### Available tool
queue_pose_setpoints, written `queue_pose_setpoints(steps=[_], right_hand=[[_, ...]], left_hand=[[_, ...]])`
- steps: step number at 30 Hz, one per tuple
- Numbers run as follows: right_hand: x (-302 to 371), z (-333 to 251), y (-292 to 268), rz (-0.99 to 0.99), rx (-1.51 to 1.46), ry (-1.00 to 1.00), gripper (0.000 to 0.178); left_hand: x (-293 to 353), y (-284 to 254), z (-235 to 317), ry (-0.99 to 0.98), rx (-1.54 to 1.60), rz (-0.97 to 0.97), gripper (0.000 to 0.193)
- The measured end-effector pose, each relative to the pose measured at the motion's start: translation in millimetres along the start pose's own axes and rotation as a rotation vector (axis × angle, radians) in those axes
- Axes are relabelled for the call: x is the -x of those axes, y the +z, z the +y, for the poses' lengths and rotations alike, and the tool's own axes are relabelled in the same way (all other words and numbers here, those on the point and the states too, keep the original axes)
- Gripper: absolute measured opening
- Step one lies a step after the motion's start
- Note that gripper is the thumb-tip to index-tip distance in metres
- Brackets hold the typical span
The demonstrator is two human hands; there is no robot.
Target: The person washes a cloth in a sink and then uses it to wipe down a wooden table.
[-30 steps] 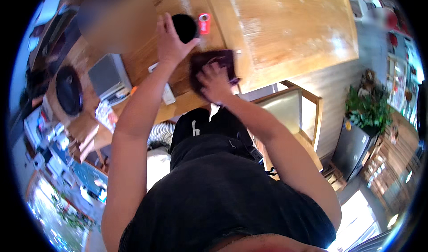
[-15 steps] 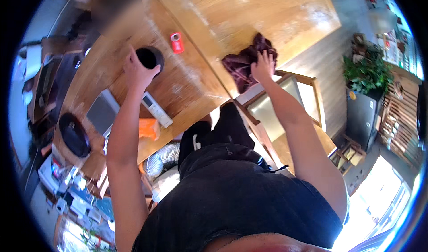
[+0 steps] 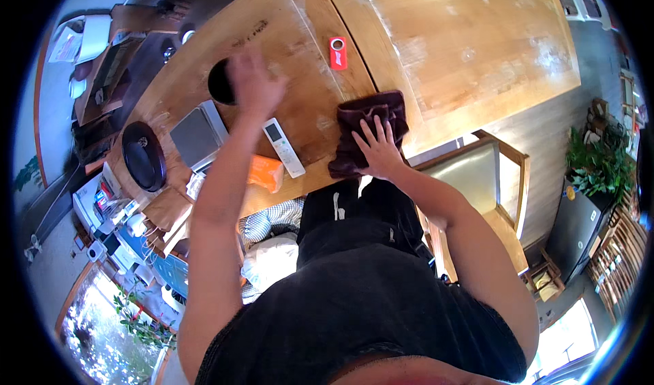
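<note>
My left hand (image 3: 255, 85) is raised at the right side of a black round container (image 3: 221, 83), covering part of it. Motion smears its fingers, though the thumb stands out to the right. My right hand (image 3: 378, 146) lies with fingers spread on a dark brown cloth (image 3: 354, 116), pressing it to the wooden table (image 3: 306, 92) near the front edge. Beyond the cloth is a small flat red piece with a round metal-rimmed hole (image 3: 338, 54), which looks like a bottle opener. Dark crumbs (image 3: 252, 34) are scattered behind the black container.
A white remote control (image 3: 285, 150) and an orange packet (image 3: 266, 174) lie near the front edge. Farther left are a grey flat box (image 3: 197, 136) and a black oval tray (image 3: 143, 157). A wooden chair (image 3: 504, 201) stands at the right, below the table edge.
My left hand has come off the black container, to its right. My right hand and the cloth have moved nearer the front edge, and the cloth lies flatter. The view has shifted.
</note>
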State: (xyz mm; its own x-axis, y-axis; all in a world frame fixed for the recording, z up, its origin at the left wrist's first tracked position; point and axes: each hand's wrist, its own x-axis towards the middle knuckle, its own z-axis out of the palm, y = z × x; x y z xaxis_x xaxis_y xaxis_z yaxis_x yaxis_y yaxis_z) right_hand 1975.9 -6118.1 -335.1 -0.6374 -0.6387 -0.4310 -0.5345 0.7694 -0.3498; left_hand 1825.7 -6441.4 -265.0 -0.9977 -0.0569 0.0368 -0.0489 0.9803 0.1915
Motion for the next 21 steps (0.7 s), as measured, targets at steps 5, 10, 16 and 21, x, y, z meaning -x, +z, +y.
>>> queue_pose_setpoints(steps=[5, 10, 16, 21], right_hand=[[-4.5, -6.9, -0.8, -0.009, -0.047, -0.008, 0.107], [-22.6, -18.2, 0.7, -0.041, 0.009, 0.092, 0.107], [-135.3, 0.1, -32.7, 0.275, 0.037, 0.23, 0.11], [-338.4, 45.4, -119.8, 0.568, 0.074, 0.314, 0.105]], left_hand=[[-9.9, 89.3, 116.5, -0.175, 0.351, -0.195, 0.077], [-15.7, 134.9, 98.1, -0.238, 0.321, -0.124, 0.064], [28.2, 45.2, 52.6, -0.245, 0.6, 0.149, 0.064], [172.2, -17.9, 36.1, -0.602, 0.838, 0.004, 0.07]])
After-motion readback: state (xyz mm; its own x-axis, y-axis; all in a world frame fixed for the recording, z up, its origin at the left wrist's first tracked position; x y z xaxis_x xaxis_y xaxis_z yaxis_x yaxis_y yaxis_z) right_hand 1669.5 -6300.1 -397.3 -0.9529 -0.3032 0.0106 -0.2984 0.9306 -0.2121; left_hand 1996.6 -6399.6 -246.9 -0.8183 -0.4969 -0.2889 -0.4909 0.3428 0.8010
